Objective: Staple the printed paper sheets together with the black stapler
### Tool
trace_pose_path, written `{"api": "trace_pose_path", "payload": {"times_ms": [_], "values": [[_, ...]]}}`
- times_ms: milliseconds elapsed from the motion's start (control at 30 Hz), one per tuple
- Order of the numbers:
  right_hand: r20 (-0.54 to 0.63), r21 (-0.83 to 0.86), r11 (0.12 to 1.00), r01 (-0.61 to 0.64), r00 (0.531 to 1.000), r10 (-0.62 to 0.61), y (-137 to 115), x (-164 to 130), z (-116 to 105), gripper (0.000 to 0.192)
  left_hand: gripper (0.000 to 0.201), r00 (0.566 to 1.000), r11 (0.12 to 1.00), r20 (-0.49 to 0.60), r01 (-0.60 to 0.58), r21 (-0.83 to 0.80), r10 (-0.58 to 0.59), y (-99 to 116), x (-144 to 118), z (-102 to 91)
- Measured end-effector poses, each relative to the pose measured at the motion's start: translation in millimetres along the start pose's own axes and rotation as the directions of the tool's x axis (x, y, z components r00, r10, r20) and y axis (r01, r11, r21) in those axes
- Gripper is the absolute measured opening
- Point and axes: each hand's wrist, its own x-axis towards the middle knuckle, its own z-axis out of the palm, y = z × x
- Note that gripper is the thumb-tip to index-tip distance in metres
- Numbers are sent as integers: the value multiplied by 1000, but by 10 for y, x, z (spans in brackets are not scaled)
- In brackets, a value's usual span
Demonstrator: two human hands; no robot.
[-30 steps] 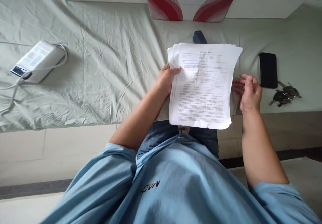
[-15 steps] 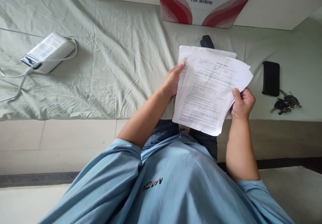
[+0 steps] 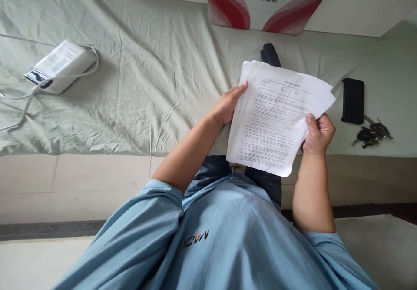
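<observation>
A few printed paper sheets (image 3: 276, 120), slightly fanned at the top and left, are held up between my two hands over the front edge of the bed-like surface. My left hand (image 3: 230, 105) grips their left edge, thumb on the front and the other fingers hidden behind. On the right edge my right hand (image 3: 319, 133) pinches the sheets, its thumb pressed on the printed face and its fingers curled behind. Just beyond the top edge of the paper lies a black stapler-like object (image 3: 270, 55), partly covered by the sheets.
A pale green cloth (image 3: 146, 72) with wrinkles covers the surface. At the left lies a white box (image 3: 61, 66) with a cable (image 3: 28, 101). A red and white water carton (image 3: 267, 9) stands at the back. To the right are a black phone (image 3: 353, 101) and keys (image 3: 373, 133).
Both hands have shifted slightly right with the sheets. The sheets are closer together, with less of the rear ones showing at the left and top.
</observation>
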Motion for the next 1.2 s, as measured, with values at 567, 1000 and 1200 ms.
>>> {"api": "trace_pose_path", "payload": {"times_ms": [567,1000,1200], "values": [[-57,-7,1000,-22,998,22,-34,61,50,43,59,998,998,18,54,-15,-54,35,-50,53],[-2,20,1000,11,1000,-11,-27,30,109,53,55,989,988,-57,135,-76,-140,203,-112,198],[7,36,999,16,1000,-16,-51,2,142,52,54,990,991,-63,122,-48,-125,168,-98,164]]}}
